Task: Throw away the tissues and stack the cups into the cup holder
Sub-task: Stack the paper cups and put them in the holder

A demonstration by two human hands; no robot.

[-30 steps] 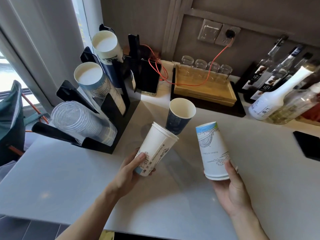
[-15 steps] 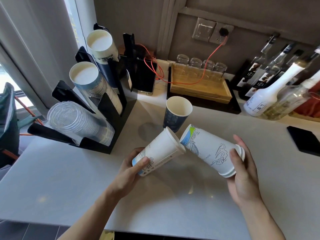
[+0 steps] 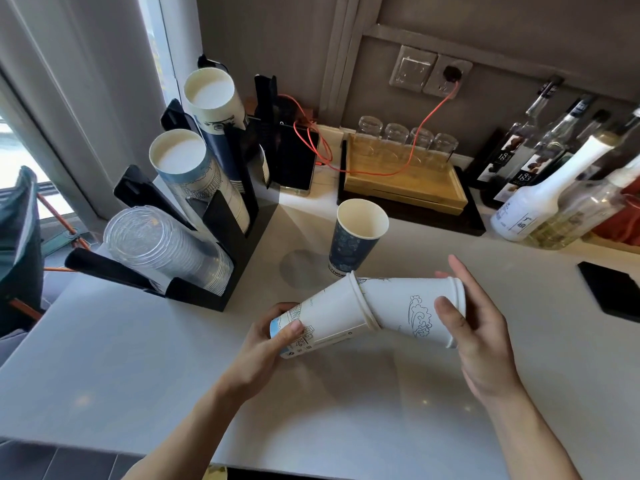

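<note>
My left hand point(image 3: 273, 344) grips the base end of a white paper cup point(image 3: 329, 315) lying on its side, mouth toward the right. My right hand point(image 3: 474, 323) holds a second white cup point(image 3: 412, 311) with a line drawing by its rim end; its narrow end is inside the first cup's mouth, at an angle. A dark blue paper cup point(image 3: 356, 233) stands upright on the counter just behind them. The black cup holder point(image 3: 239, 251) at the left carries two stacks of paper cups point(image 3: 194, 181) and a stack of clear plastic cups point(image 3: 162, 251). No tissues are in view.
A wooden tray point(image 3: 401, 185) with upturned glasses sits at the back, a red cable across it. Bottles point(image 3: 540, 199) crowd the right rear. A black pad point(image 3: 613, 289) lies at the right edge. A phone-like device point(image 3: 294, 164) leans behind the holder.
The right hand tipped its cup from upright to lying sideways and pushed its narrow end into the mouth of the left hand's cup. The two cups now join.
</note>
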